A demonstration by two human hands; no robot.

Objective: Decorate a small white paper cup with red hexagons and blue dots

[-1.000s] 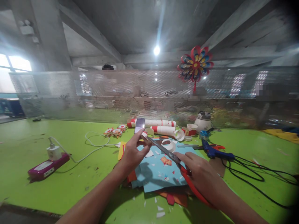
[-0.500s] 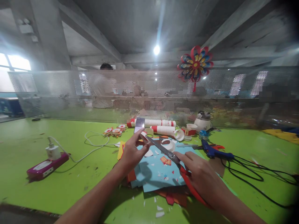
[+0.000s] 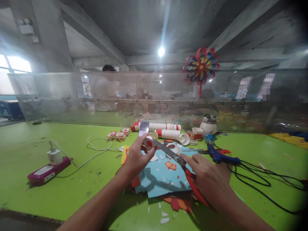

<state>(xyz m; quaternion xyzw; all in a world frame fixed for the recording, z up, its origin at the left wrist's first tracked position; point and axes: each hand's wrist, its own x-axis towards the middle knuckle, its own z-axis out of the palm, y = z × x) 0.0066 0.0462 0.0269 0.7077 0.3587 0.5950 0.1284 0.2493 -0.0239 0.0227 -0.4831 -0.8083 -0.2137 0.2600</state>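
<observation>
Between the thumb and fingers of my left hand (image 3: 136, 155) is a small white disc (image 3: 149, 143) with a red centre, possibly a piece of paper cup. My right hand (image 3: 207, 175) grips scissors (image 3: 176, 158) by their red handles. The grey blades point up and left, with their tips touching or just in front of the disc; I cannot tell which. Below both hands lie light blue paper sheets (image 3: 158, 184), strewn with small scraps. A white paper ring (image 3: 173, 148) rests at their far side, beyond the blades.
A blue glue gun (image 3: 222, 157) with black cord lies at right. Behind are stacked paper cups (image 3: 168, 134), a phone (image 3: 143, 127), a jug (image 3: 209, 125) and decorated discs (image 3: 119, 136). A purple power strip (image 3: 49, 171) sits left. A perforated screen (image 3: 134, 93) borders the table; a person is beyond.
The disc in my left hand has turned so that its red-centred face shows. The scissors have shifted slightly, still close to it.
</observation>
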